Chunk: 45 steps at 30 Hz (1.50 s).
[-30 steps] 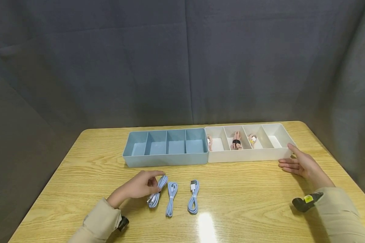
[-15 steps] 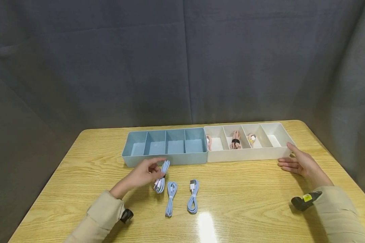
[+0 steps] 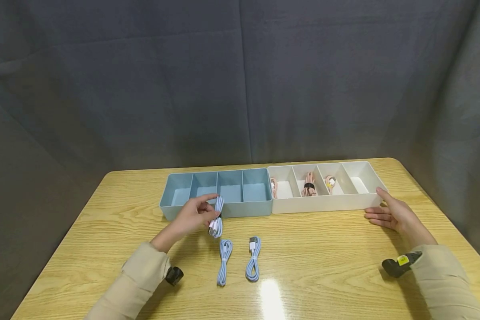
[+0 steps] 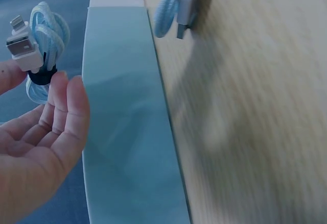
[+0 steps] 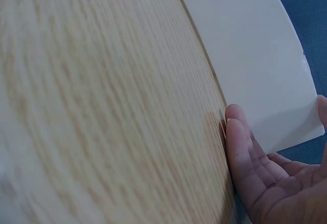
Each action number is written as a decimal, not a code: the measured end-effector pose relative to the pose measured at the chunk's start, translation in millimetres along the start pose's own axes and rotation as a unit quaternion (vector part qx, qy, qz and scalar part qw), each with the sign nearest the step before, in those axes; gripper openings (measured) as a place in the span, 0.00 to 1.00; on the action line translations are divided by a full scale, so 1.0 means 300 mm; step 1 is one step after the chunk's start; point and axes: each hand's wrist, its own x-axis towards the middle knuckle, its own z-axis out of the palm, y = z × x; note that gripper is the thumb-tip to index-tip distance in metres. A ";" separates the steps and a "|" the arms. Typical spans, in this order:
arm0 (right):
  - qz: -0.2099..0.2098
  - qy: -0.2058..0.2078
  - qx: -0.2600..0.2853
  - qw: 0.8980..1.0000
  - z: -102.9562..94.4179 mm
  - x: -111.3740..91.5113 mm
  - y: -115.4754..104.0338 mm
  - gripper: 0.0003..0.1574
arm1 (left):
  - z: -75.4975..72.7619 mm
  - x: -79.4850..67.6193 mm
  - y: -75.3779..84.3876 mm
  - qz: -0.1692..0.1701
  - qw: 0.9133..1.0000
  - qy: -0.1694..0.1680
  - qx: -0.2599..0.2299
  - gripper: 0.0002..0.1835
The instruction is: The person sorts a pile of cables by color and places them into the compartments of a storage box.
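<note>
My left hand (image 3: 192, 216) pinches a coiled light-blue USB charging cable (image 3: 219, 209) between thumb and fingers, held up at the front rim of the blue divided box (image 3: 224, 210). In the left wrist view a black tie binds that cable (image 4: 50, 32), and its white-cased plugs point up. On the table nearer me lie two more coiled blue cables, one on the left (image 3: 224, 262) and one with a visible plug (image 3: 254, 262). My right hand (image 3: 398, 218) rests by the right front corner of the white divided box (image 3: 324, 205), thumb at the rim, fingers extended low along the wall.
Both boxes stand end to end near the table's back edge. Coiled pink cables lie in three compartments of the white box, one with a black tie (image 3: 310, 186). A dark curtain (image 3: 240, 89) hangs behind the wooden table (image 3: 320, 275).
My left hand has lifted the tied blue cable off the table and carried it forward and slightly right to the blue box's front rim. My right hand has stayed at the white box's corner.
</note>
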 end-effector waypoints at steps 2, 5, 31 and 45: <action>0.001 0.002 -0.008 1.000 0.001 0.002 0.001 0.38 | -0.002 0.008 0.008 -0.004 1.000 0.006 -0.005 0.28; 0.004 0.003 -0.017 1.000 0.002 0.004 0.001 0.40 | -0.004 0.023 0.020 -0.018 1.000 0.016 -0.017 0.28; 0.003 0.006 0.001 1.000 -0.001 0.002 0.001 0.37 | 0.011 0.190 0.069 -0.073 0.995 0.051 -0.039 0.29; -0.002 0.007 0.001 1.000 -0.005 0.004 0.008 0.35 | 0.041 0.279 0.072 -0.074 0.995 0.052 -0.045 0.28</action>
